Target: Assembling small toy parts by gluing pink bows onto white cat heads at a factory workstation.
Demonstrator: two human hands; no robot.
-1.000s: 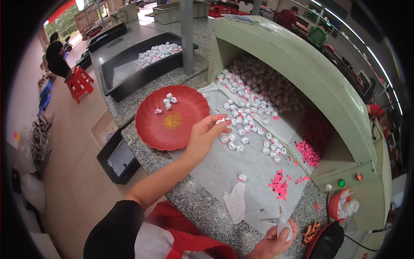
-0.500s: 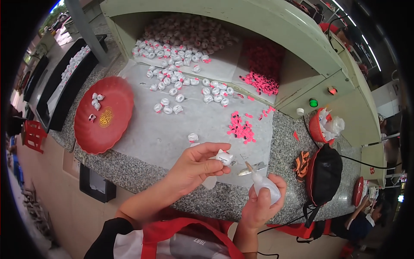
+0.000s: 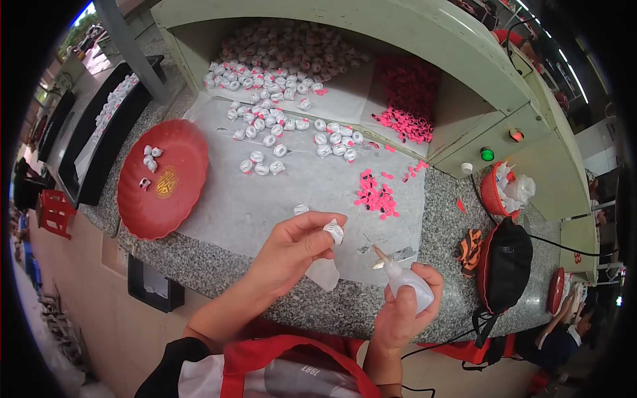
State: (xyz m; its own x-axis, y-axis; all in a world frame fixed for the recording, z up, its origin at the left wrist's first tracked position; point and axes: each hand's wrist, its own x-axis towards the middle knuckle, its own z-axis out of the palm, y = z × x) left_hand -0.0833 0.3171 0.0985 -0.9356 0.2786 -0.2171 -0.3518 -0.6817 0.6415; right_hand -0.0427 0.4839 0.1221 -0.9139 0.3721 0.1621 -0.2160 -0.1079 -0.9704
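Note:
Between the thumb and fingers of my left hand (image 3: 288, 249) is a small white figurine head (image 3: 334, 232), partly covered by the fingertips. My right hand (image 3: 415, 312) is wrapped round a white squeeze bottle (image 3: 407, 286) with a thin needle tip. That tip points up and to the left, apart from the figurine head. Just beyond my left hand another white piece (image 3: 301, 209) lies on the white paper sheet (image 3: 219, 192). Farther off to the right is a loose pile of small pink and black pieces (image 3: 376, 196).
Many white heads (image 3: 265, 119) spread from the paper into a pale green cabinet (image 3: 458, 60). A red fluted tray (image 3: 142, 209) stands left with a few pieces in it. At right are a red basket (image 3: 490, 189), a black pouch (image 3: 505, 265) and an orange-black cloth (image 3: 470, 252).
My left hand has drawn slightly left, away from the needle tip, and turned the figurine head so that another side shows. My right hand keeps its grip on the bottle. The view has shifted a little.

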